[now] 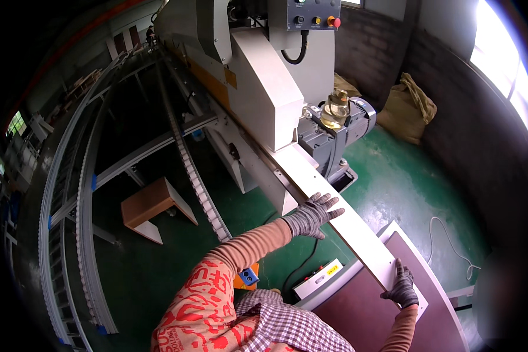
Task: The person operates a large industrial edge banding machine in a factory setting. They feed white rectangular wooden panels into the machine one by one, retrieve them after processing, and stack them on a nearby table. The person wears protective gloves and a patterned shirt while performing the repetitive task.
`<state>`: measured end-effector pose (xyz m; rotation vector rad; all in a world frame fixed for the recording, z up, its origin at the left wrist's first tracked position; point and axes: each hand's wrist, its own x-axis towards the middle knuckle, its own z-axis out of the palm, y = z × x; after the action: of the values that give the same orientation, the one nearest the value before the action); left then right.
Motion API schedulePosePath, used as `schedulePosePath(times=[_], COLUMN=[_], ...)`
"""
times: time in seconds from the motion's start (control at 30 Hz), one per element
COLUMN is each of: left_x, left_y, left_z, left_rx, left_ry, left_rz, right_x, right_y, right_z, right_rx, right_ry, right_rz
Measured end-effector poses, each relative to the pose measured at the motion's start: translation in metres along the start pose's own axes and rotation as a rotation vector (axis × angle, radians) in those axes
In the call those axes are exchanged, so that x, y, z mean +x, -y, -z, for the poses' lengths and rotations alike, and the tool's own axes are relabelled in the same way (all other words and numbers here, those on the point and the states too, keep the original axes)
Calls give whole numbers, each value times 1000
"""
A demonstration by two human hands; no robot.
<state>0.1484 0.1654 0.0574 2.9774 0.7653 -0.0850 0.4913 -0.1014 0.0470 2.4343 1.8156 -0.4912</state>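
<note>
A long, narrow white board runs slantwise from beneath the machine's pale housing toward me. My left hand, in a grey striped glove, lies on the board's left edge, fingers spread over the top face. Near the board's close end, my right hand, gloved alike, straddles it with the thumb at the left edge and the fingers toward the right one. Small dark holes dot the white face. Below the near end is a curved table with a brownish top. The board's far end is hidden by the housing.
A control panel with a red knob tops the machine. Beside it sits a grey motor. Roller rails and a brown-topped stool-like piece stand left. A sack leans by the wall; a cable lies right.
</note>
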Motion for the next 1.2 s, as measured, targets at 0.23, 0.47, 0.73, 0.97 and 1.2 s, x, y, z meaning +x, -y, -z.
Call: schedulePosePath(times=[0.23,0.47,0.73,0.97,1.2], left_x=[41,61,82,87,101], left_y=[22,57,64,-7,-84], left_z=[6,6,25,24,21], left_rx=[21,106,63,85,23], left_ry=[147,289,316,305,231], left_rz=[-111,-149,-108,-230,-320], right_x=[-46,-79,-135,-71,33], right_y=[-60,-140,-125,-72,67], right_z=[-6,-33,7,-11,-1], right_rx=[3,-84,-429,4,-51], right_ry=[78,160,191,-90,-130], right_rz=[-120,-300,-439,-194,61])
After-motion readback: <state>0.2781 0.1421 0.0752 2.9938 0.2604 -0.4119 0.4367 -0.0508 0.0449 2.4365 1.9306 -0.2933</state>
